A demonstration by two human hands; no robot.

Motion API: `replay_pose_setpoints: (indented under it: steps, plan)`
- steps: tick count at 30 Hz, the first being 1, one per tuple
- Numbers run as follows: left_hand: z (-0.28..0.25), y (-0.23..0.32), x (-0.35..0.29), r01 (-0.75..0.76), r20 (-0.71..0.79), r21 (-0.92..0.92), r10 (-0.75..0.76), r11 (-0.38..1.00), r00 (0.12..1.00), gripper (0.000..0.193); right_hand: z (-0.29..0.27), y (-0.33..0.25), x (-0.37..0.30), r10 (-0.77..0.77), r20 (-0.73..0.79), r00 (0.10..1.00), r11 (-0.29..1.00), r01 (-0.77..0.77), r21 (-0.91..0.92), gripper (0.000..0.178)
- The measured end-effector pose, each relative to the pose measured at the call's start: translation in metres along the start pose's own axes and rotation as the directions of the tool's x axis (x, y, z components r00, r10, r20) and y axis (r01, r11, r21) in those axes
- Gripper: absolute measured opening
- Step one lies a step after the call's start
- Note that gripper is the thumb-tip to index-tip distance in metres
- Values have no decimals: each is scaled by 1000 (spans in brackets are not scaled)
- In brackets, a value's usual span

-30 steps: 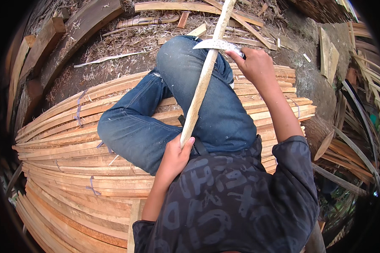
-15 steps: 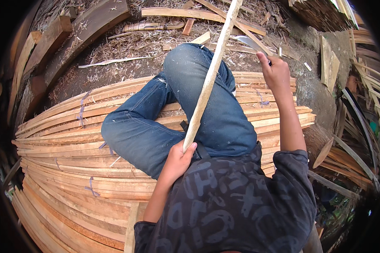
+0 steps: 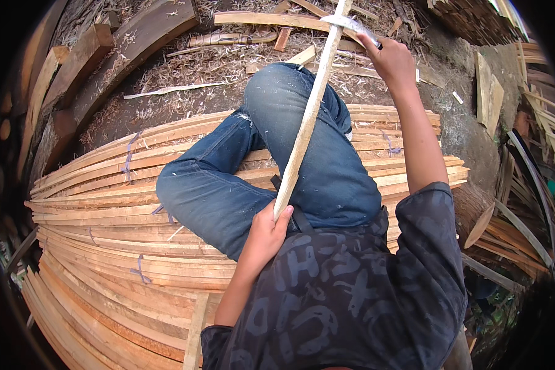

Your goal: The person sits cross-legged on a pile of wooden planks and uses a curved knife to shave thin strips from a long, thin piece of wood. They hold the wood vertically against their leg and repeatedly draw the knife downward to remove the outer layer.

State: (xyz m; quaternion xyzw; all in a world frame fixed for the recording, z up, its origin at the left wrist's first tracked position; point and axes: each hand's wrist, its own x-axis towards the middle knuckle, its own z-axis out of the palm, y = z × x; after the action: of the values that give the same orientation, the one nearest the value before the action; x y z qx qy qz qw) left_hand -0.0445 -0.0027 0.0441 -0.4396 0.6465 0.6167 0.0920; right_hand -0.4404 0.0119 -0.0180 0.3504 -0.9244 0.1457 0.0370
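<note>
My left hand [image 3: 267, 232] is closed around the near end of a long pale wooden stick [image 3: 308, 125], close to my waist. The stick slants up and away across my thigh and runs past the top edge of the picture. At the far right, my right hand [image 3: 393, 63] grips the handle of a knife [image 3: 345, 23]. Its curved silvery blade lies across the far part of the stick and seems to touch it. Most of the knife's handle is hidden in my fist.
I sit on bundles of sawn wooden strips [image 3: 105, 225] tied with purple bands [image 3: 140, 271]. Shavings [image 3: 166, 77] cover the ground ahead. Thick curved timbers [image 3: 132, 55] lie at the left, a cut log [image 3: 475, 216] at the right. A sheathed blade [image 3: 228, 39] rests among the shavings.
My right hand has moved left and away from me, bringing the knife blade from beside the stick onto it. The left hand keeps its hold; the whole view has shifted slightly.
</note>
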Motion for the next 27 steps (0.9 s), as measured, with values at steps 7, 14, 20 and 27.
replay_pose_setpoints:
  steps: [7, 14, 20, 27]
  plan:
    - [-1, -8, -3, 41, 4, 12, -41, 999, 999, 27, -26, 22, -25, 263, 259, 929, 920, -323, 222, 76]
    - [0, 4, 12, 7, 9, 39, -7, 999, 1000, 27, -38, -52, -115, -186, 285, 940, 973, 136, 186, 66]
    - [4, 6, 9, 20, -10, -6, -20, 1000, 1000, 24, -12, -25, -56, -151, 157, 976, 988, 146, 39, 71]
    - [3, 1, 8, -18, -34, 23, 19, 1000, 999, 25, 23, -18, -23, 59, -8, 998, 982, -57, 178, 79]
